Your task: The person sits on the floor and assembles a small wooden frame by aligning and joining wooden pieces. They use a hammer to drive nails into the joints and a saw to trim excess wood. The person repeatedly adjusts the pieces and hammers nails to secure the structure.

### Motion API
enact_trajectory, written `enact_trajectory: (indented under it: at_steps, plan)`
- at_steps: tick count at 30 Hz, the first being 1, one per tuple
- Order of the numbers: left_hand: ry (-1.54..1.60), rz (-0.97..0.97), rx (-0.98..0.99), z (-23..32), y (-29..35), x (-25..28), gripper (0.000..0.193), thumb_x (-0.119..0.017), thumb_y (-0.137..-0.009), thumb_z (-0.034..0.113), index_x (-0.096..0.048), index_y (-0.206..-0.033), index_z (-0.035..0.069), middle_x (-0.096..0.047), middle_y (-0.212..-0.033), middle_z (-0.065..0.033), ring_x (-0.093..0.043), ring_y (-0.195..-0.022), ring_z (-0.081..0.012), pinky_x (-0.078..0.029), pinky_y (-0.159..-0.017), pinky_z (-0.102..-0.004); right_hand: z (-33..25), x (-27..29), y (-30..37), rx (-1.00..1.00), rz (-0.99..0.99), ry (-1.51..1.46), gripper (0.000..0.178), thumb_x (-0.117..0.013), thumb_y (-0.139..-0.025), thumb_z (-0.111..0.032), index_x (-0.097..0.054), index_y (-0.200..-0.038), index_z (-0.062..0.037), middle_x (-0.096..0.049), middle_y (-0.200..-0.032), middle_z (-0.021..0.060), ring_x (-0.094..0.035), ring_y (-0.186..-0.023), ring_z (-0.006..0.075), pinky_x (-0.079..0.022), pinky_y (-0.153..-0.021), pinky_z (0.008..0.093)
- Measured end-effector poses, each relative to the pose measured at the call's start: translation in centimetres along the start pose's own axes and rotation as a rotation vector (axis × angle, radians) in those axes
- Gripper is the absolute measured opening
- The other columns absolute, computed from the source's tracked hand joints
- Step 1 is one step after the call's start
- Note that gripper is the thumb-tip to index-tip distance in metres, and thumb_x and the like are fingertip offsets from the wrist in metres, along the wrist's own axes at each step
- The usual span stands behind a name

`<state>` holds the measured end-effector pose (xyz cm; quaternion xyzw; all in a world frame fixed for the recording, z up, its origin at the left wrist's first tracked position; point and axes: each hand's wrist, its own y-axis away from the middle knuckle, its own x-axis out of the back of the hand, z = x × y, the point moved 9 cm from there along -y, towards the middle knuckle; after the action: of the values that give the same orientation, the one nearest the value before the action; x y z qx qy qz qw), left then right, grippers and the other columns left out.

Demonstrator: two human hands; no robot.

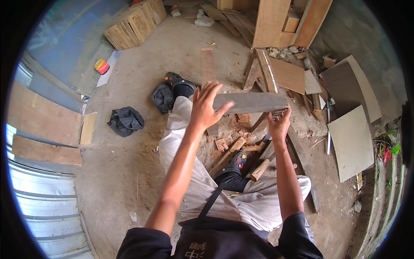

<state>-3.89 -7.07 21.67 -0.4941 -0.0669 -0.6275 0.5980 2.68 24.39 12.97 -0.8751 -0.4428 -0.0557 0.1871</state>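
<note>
A grey, weathered wooden board (254,102) lies crosswise before me, raised above the floor. At its left end my left hand (206,105) has its fingers stretched out and its thumb apart, reaching over the board's face; the palm appears to touch the end. My right hand (279,123) grips the board's right end, with the thumb on the near edge and the fingers curled at the corner. Just beyond the board stands a wooden trestle (268,71). Beneath it, between my legs, lie wood offcuts (260,169) and reddish chips (221,144).
Plywood sheets (351,142) lean and lie at the right. A black plastic bag (126,121) sits on the floor at the left, with a red and yellow tub (101,66) farther off. A wooden crate (134,25) and a cabinet frame (271,23) stand at the back.
</note>
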Motion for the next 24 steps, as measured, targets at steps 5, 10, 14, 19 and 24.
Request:
enact_trajectory:
  at_steps: [5,10,14,19,24]
  plan:
    - [-0.333,-0.258,-0.130,0.8,-0.8,-2.3,0.099,-0.081,-0.069,0.072,-0.057,-0.142,0.010,-0.061,-0.141,-0.0195,-0.051,-0.139,-0.0350,-0.033,-0.118,-0.0531,0.3,0.5,-0.5,-0.035,0.030,0.059,0.076,-0.082,-0.082,-0.008,-0.041,-0.145,0.0006,-0.072,-0.113,0.0204,-0.073,-0.100,0.0274,-0.059,-0.086,0.0387]
    - [-0.285,-0.217,-0.155,0.8,-0.8,-2.2,0.092,-0.085,-0.069,0.065,-0.060,-0.137,0.009,-0.063,-0.137,-0.0211,-0.053,-0.137,-0.0348,-0.036,-0.118,-0.0498,0.5,0.9,-0.6,-0.022,0.042,0.127,0.076,-0.084,-0.080,-0.017,-0.045,-0.143,0.0018,-0.071,-0.114,0.0241,-0.072,-0.103,0.0357,-0.057,-0.088,0.0432]
    - [-0.294,-0.195,-0.154,0.9,-0.8,-1.9,0.091,-0.085,-0.068,0.064,-0.062,-0.134,0.006,-0.065,-0.134,-0.0194,-0.055,-0.133,-0.0354,-0.038,-0.115,-0.0477,0.8,0.6,-0.5,-0.014,0.023,0.185,0.082,-0.085,-0.081,-0.023,-0.043,-0.146,0.0041,-0.066,-0.126,0.0261,-0.067,-0.115,0.0381,-0.054,-0.097,0.0421]
    - [-0.312,-0.222,-0.140,1.1,-0.9,-1.9,0.092,-0.085,-0.070,0.065,-0.061,-0.136,0.007,-0.063,-0.137,-0.0224,-0.054,-0.135,-0.0360,-0.040,-0.116,-0.0471,1.5,0.4,-0.5,-0.068,0.013,0.185,0.083,-0.086,-0.081,-0.026,-0.045,-0.146,0.0060,-0.066,-0.129,0.0259,-0.066,-0.118,0.0366,-0.053,-0.100,0.0406]
    - [-0.302,-0.202,-0.164,1.3,-0.3,-1.6,0.089,-0.086,-0.070,0.061,-0.062,-0.135,0.005,-0.065,-0.134,-0.0196,-0.055,-0.133,-0.0356,-0.039,-0.114,-0.0475,1.1,0.7,0.3,-0.011,0.068,0.145,0.064,-0.086,-0.081,-0.015,-0.055,-0.134,0.0043,-0.073,-0.108,0.0177,-0.071,-0.095,0.0245,-0.056,-0.084,0.0361]
